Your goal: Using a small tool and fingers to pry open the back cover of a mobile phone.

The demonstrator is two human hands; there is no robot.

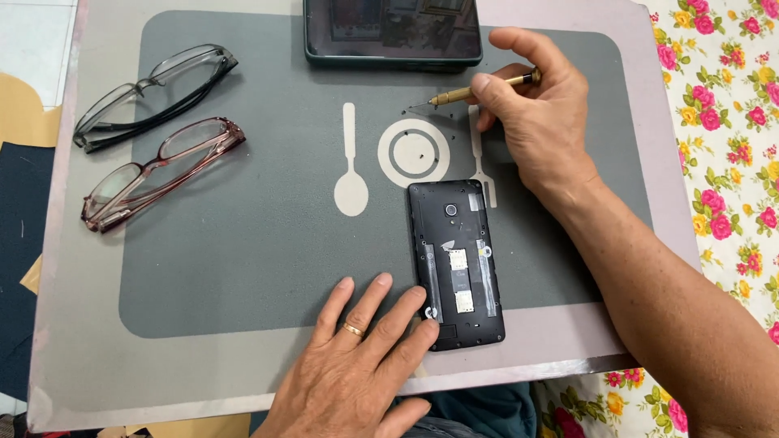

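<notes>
View from above of a grey placemat [243,268] printed with a pale spoon, plate and fork outline, lying on a table with a flowered cloth [730,122] at the right edge. A black smartphone [456,264] with its back cover off lies face down near the mat's lower edge, its card slots and camera lens exposed. The left hand [357,365], wearing a gold ring, rests flat with fingers spread loosely; the fingertips press against the phone's lower left corner, steadying it. The right hand [535,105] is above the phone, pinching a slim brass precision screwdriver [479,88] between thumb and forefinger, its fine tip lowered to the mat beside several tiny dark screws [423,154] scattered on the plate outline. Two pairs of glasses [158,134] lie at the left, and a dark tablet [393,32] sits at the top edge. The phone looks light, rigid and rather smooth, with delicate exposed parts, so it is probably best held by its side edges, away from the open interior. The screws look easy to lose
</notes>
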